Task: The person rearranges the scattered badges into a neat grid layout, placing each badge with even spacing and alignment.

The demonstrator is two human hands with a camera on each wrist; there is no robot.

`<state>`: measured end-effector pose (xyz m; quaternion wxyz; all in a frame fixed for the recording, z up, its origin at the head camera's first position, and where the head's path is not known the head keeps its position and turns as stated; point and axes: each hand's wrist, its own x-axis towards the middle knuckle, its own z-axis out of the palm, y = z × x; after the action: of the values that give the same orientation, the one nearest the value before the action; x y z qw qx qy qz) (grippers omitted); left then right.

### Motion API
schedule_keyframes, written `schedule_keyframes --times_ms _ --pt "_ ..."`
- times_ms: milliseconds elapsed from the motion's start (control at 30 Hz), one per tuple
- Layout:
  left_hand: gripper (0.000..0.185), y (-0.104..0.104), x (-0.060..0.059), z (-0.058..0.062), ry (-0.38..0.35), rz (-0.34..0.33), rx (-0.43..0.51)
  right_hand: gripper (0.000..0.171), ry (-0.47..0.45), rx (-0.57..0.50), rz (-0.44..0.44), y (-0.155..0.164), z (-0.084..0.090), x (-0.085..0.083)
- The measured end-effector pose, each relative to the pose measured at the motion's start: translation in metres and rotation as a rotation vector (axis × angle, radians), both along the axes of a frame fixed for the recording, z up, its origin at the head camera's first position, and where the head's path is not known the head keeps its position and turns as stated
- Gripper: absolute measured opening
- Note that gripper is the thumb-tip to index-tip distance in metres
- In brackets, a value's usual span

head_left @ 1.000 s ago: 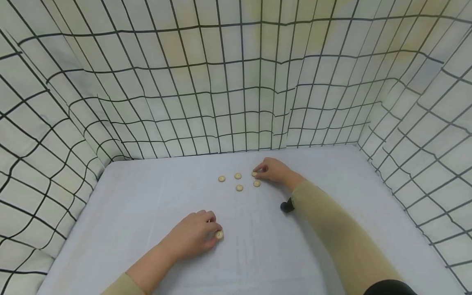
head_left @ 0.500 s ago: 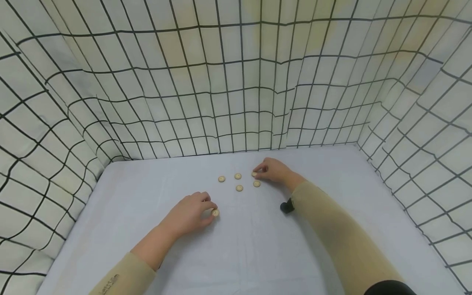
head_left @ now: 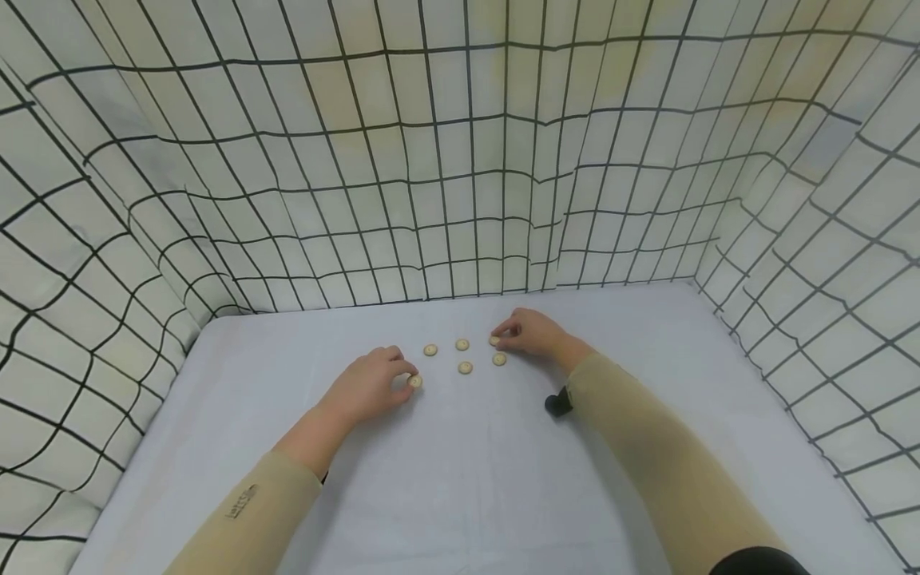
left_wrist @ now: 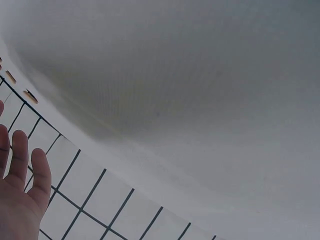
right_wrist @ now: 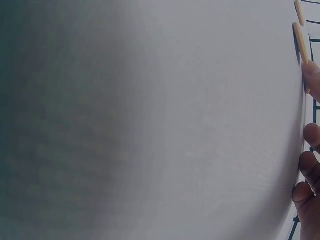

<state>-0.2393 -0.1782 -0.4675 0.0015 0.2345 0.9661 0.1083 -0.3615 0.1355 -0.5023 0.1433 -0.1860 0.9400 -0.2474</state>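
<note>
My left hand (head_left: 366,386) pinches a round, pale wooden button (head_left: 414,382) between thumb and forefinger, close over the white cloth. Farther back and to the right, my right hand (head_left: 532,331) has thumb and forefinger on the edges of another button (head_left: 494,340), partly hidden by the fingers. Nearest that hand lies a third button (head_left: 499,360). In the left wrist view only some fingers (left_wrist: 20,155) show, at the left edge, with buttons beyond. The right wrist view catches fingertips (right_wrist: 311,132) at its right edge, near a button (right_wrist: 301,42) seen edge-on.
Between the hands lie other matching buttons: one on the left (head_left: 430,350), one in the middle (head_left: 462,344) and one nearer (head_left: 465,367). A white cloth (head_left: 446,495) covers the table. White walls with a black grid (head_left: 460,192) enclose its back and sides.
My left hand has moved forward, away from the body and slightly left, carrying its button toward the others. My right hand has stayed in place at its button.
</note>
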Motion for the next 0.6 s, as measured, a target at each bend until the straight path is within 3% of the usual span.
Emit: schedule_keyframes --times_ms 300,600 --pt "0.023 0.001 -0.023 -0.004 -0.043 0.050 -0.010 0.033 0.003 -0.020 0.002 0.000 0.000 0.000" --pt "0.024 0.008 -0.039 -0.009 -0.049 0.003 -0.027 0.032 0.022 -0.020 0.014 0.002 -0.002 -0.001"
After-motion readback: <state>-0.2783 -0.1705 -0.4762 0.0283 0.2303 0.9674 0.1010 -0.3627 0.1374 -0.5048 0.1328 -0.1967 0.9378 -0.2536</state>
